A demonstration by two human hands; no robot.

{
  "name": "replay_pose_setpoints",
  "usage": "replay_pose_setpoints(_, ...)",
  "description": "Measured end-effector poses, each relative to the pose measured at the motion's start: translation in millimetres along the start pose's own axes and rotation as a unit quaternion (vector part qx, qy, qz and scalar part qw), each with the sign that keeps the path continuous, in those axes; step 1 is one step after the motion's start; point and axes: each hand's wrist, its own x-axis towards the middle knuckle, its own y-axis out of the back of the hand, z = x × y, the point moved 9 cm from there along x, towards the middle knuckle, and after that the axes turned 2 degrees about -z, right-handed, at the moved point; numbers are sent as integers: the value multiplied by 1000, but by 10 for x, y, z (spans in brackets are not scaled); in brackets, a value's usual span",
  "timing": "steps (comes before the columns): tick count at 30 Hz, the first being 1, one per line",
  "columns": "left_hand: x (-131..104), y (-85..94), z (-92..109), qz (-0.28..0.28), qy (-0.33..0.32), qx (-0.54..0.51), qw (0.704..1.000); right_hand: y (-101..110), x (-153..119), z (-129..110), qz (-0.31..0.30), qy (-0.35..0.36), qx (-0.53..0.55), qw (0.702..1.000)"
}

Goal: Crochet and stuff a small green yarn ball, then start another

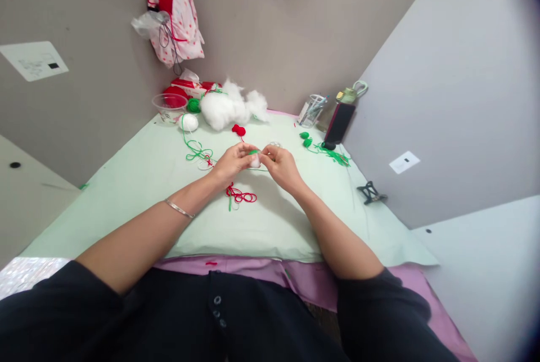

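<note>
Near the middle of the pale green cloth (202, 232), my left hand (234, 161) is closed around a small white and green piece (255, 161). My right hand (280, 165) meets it from the right, its thumb and fingers pinched at the piece's edge; whatever lies between those fingertips is too small to make out. A thin green strand (260, 170) runs beneath the fingers. Just behind the hands lies a small red knitted piece (239, 130). Loops of red yarn (244, 197) rest in front of them, and tangled green yarn (197, 151) is to the left.
White stuffing (223, 108), a white yarn ball (189, 122) and a clear tub (169, 104) stand at the back left. At the back right are a pen cup (311, 111), a phone (340, 123), green pieces (307, 141) and a black clip (371, 193). A dotted bag (183, 24) hangs above.
</note>
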Motion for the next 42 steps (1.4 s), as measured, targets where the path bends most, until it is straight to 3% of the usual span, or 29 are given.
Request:
replay_pose_setpoints(7,0,79,117,80,-83,47,992,-123,-92,-194,-24,32,13,999)
replay_pose_setpoints(11,-54,39,194,95,-124,40,987,-129,-4,-83,-21,-4,124,992)
replay_pose_setpoints(14,-82,18,228,93,-139,34,985,-133,56,-10,-16,-13,141,990)
replay_pose_setpoints(19,-54,18,214,57,-115,32,991,-121,47,-11,-7,3,135,991)
replay_pose_setpoints(27,1,36,104,-17,-44,21,999,0,39,20,34,6,2,999)
replay_pose_setpoints(34,53,68,22,-29,-21,-10,999,-45,-39,-215,-69,86,-1,994)
replay_pose_setpoints(38,61,98,53,-29,-17,-23,999,-38,-100,-306,-68,99,-15,993)
replay_pose_setpoints(42,44,86,133,-75,22,-18,997,-50,-122,-352,-70,94,52,992)
